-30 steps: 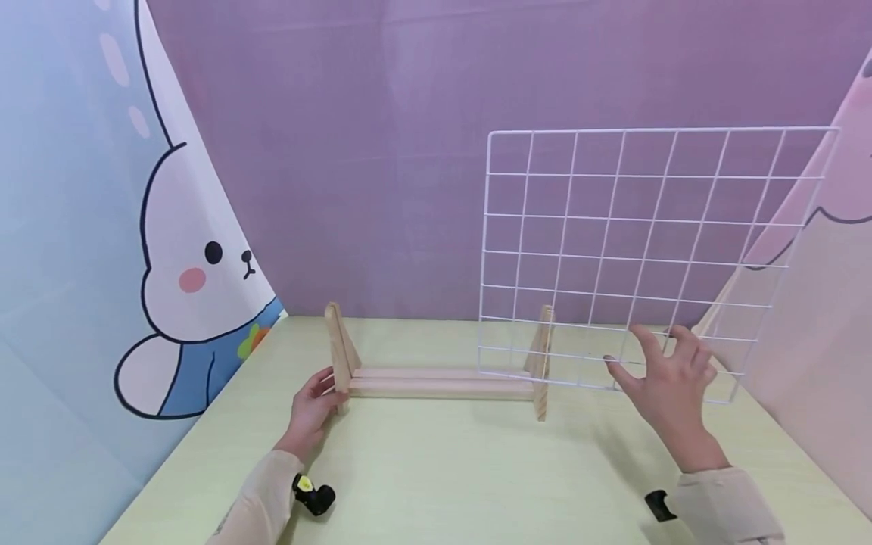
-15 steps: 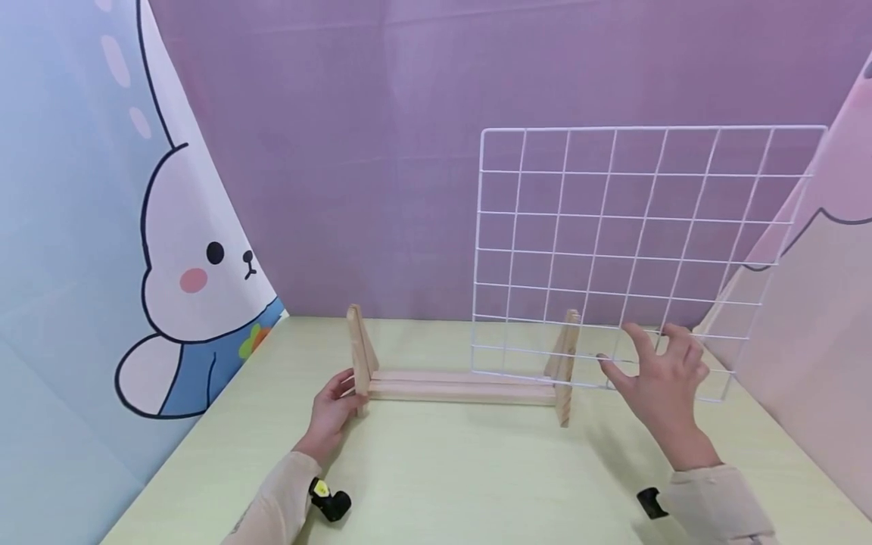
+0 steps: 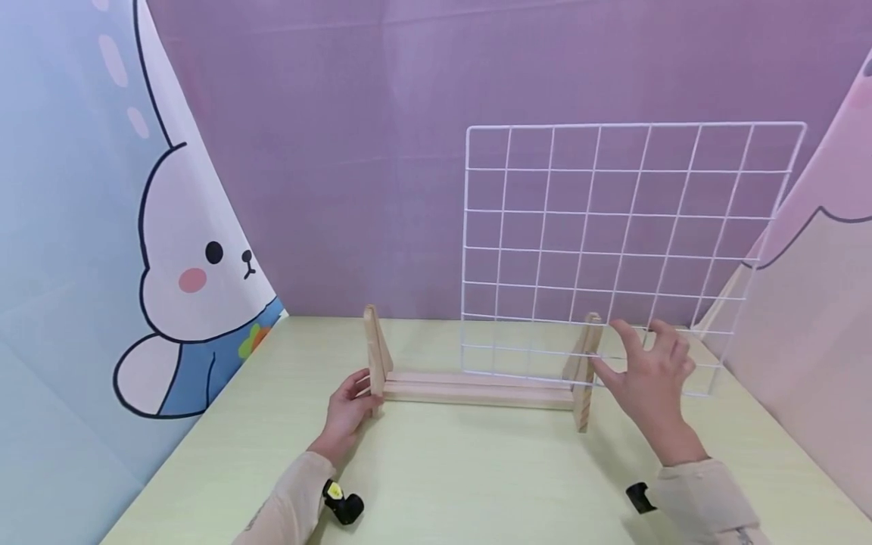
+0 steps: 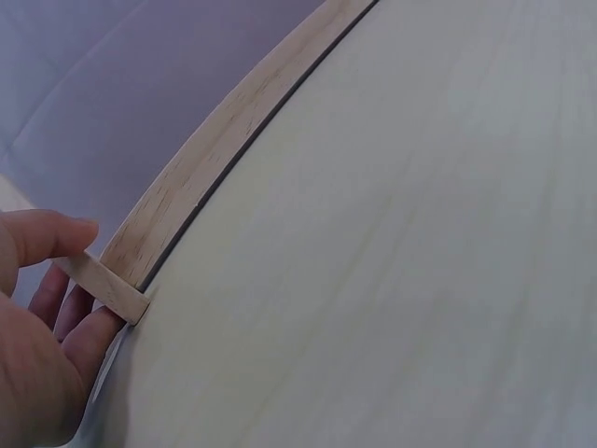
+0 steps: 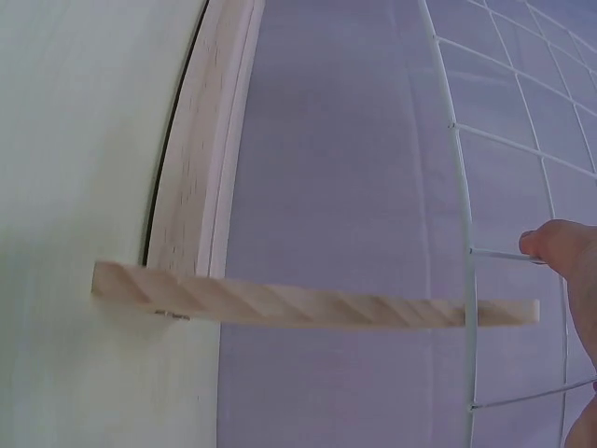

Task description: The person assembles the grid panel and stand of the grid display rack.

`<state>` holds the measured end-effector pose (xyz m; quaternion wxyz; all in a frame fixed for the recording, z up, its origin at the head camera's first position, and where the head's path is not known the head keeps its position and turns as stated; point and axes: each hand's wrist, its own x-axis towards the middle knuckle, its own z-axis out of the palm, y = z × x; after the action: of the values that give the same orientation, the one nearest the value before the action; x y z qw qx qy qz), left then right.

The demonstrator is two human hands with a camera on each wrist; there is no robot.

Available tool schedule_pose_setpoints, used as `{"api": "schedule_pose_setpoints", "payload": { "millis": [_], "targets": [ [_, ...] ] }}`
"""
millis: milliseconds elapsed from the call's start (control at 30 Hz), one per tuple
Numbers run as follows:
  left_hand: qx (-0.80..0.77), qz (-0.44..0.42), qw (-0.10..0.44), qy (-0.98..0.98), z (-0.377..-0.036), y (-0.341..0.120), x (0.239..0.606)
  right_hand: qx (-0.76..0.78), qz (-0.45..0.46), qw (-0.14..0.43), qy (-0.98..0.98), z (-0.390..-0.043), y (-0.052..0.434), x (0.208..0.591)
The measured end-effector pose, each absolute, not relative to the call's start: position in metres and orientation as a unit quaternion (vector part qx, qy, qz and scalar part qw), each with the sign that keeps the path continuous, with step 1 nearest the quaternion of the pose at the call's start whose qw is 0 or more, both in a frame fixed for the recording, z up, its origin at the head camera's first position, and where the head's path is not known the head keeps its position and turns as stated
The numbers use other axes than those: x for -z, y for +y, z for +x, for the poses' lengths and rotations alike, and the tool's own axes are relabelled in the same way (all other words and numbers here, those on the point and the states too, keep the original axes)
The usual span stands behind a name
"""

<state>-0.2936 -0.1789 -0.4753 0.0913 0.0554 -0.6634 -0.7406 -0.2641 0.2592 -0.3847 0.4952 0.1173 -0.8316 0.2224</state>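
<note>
A pale wooden stand point(image 3: 477, 387) lies on the light green table point(image 3: 477, 477), with two long rails between upright triangular ends. My left hand point(image 3: 349, 407) pinches the foot of the left end point(image 4: 112, 285), thumb above and fingers below. A white wire grid panel point(image 3: 613, 227) stands nearly upright over the stand's right half, its lower edge just behind the right end point(image 3: 586, 365). My right hand point(image 3: 647, 371) holds the panel low down, fingers spread among the wires. In the right wrist view a fingertip point(image 5: 558, 247) touches a grid wire point(image 5: 457, 187) beside that end piece point(image 5: 308, 306).
A backdrop with a cartoon rabbit point(image 3: 184, 280) closes the left side, a purple cloth point(image 3: 354, 151) the back, a pink-and-cream sheet point(image 3: 811, 303) the right. Black wrist cameras point(image 3: 344, 506) sit on both sleeves. Bare tabletop lies in front of the stand.
My left hand has slid the wooden stand to the right. My right hand has carried the grid panel left, so its lower edge now overlaps the stand's right end.
</note>
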Motion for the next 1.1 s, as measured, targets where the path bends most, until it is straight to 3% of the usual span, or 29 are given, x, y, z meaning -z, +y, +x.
{"api": "schedule_pose_setpoints", "payload": {
  "millis": [333,667,1100],
  "targets": [
    [0.744,0.040,0.083,-0.662,-0.290,-0.160,0.474,-0.224,0.129,0.501,-0.826,-0.268,0.253,0.386],
    [0.742,0.029,0.081,-0.665,-0.286,-0.146,0.475,-0.246,0.105,0.456,-0.849,-0.263,0.244,0.381],
    [0.746,0.008,0.067,-0.662,-0.283,-0.132,0.477,-0.236,0.124,0.474,-0.839,-0.269,0.230,0.383]
  ]
}}
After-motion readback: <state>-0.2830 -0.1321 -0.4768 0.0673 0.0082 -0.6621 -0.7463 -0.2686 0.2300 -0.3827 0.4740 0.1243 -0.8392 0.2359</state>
